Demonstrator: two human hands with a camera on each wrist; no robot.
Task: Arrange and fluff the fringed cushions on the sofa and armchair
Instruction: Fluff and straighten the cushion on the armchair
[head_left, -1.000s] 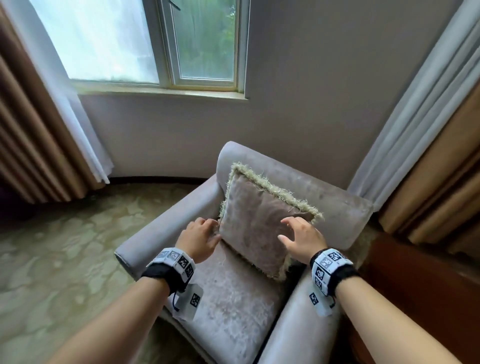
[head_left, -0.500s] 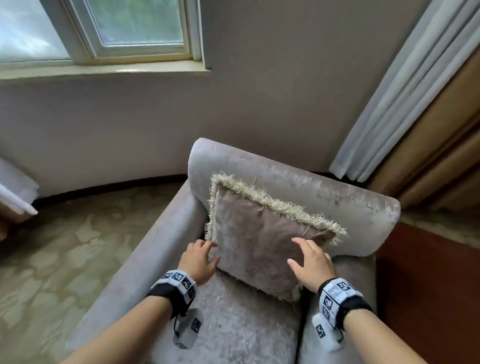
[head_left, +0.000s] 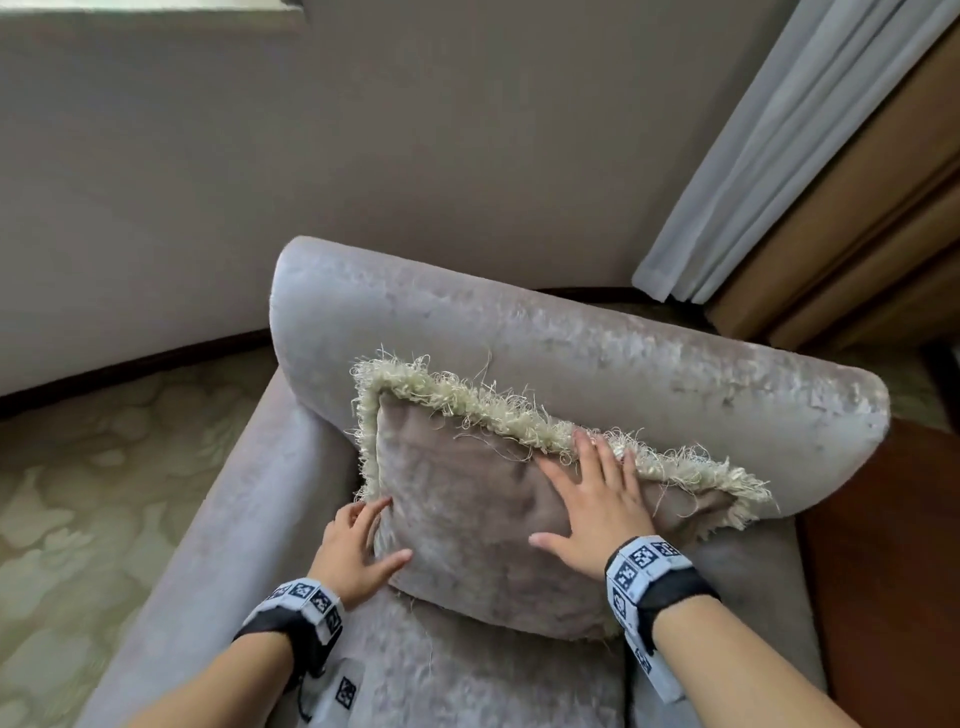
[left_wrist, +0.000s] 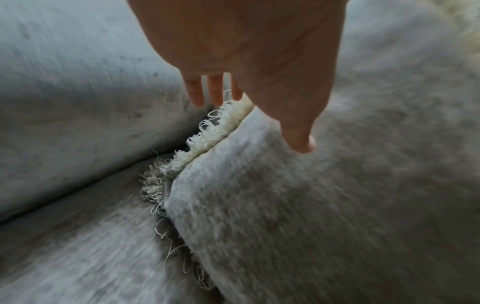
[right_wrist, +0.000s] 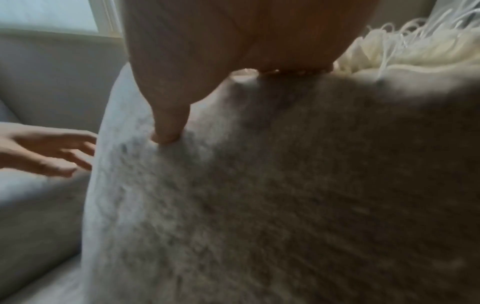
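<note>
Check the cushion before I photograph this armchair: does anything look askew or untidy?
The fringed cushion leans crooked against the armchair back, its top edge sloping down to the right. Loose fringe threads straggle over the seat.

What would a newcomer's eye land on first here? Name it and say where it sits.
First, the fringed cushion, taupe with a shaggy cream fringe, leaning against the backrest of the grey velvet armchair. Next, the hands on it: the right hand lies flat with spread fingers on its face near the top fringe, and the left hand touches its left edge.
</note>
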